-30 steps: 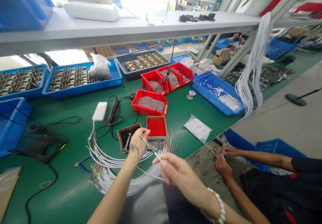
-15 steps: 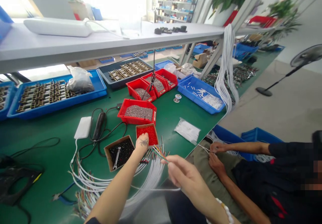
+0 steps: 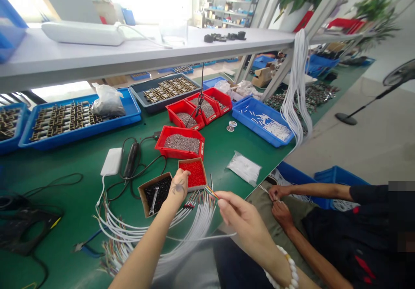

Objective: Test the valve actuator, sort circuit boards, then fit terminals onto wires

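My left hand point(image 3: 180, 182) is at the left edge of a small cardboard box of red parts point(image 3: 194, 173). Its fingers are drawn together; whatever they may hold is too small to make out. My right hand point(image 3: 238, 213) pinches the thin coloured wires point(image 3: 211, 192) at the stripped end of a white cable. Their tips point toward the red parts. Below lies a bundle of white cables point(image 3: 194, 232) with coloured wire ends. Left of my left hand, a cardboard box of black parts point(image 3: 165, 184) has a wrench point(image 3: 153, 201) lying in it.
Red bins point(image 3: 180, 154) of small metal parts stand behind the boxes. A blue tray point(image 3: 279, 142) holds white pieces, with a plastic bag point(image 3: 244, 168) in front. At left lie a white power adapter point(image 3: 112, 161) and dark cords. A co-worker's hands point(image 3: 279, 200) are at right.
My left hand has moved from over the red parts to the left edge of their box. My right hand still holds the wires. The whole view has shifted slightly.
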Tool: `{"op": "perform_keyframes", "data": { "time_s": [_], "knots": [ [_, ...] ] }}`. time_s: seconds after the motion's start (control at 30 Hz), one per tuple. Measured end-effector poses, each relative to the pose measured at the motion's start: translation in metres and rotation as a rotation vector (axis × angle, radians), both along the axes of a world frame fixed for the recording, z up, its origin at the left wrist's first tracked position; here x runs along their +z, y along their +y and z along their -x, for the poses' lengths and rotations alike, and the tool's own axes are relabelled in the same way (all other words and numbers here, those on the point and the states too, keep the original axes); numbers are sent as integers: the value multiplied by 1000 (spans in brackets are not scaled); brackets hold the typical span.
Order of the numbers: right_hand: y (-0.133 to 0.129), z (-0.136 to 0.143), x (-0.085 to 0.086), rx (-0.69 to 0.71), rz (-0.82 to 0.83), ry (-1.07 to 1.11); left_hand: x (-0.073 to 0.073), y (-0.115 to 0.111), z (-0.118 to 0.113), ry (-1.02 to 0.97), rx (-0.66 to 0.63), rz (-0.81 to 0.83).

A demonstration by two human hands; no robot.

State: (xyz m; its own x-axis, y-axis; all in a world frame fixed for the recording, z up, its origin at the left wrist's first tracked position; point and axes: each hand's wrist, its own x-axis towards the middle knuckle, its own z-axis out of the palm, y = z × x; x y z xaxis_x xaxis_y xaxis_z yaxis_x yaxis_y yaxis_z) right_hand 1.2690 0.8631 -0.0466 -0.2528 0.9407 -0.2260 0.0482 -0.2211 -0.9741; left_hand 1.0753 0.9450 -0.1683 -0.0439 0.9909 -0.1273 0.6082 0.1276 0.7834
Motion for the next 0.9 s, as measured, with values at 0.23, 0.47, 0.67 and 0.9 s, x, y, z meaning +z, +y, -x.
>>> {"op": "perform_keyframes", "data": {
  "time_s": [0.23,0.47,0.67,0.9],
  "knots": [
    [1,10,13,129,-286,-197,75,-70,5,-560,243,100],
    [-6,17,25,261,-340,-199,134,-114,-13,-1038,338,85],
    [-12,15,35,296,-327,-150,139,-127,-15,-1024,322,66],
    [-13,14,35,312,-309,-180,140,-133,-18,-927,255,42]
  ]
}}
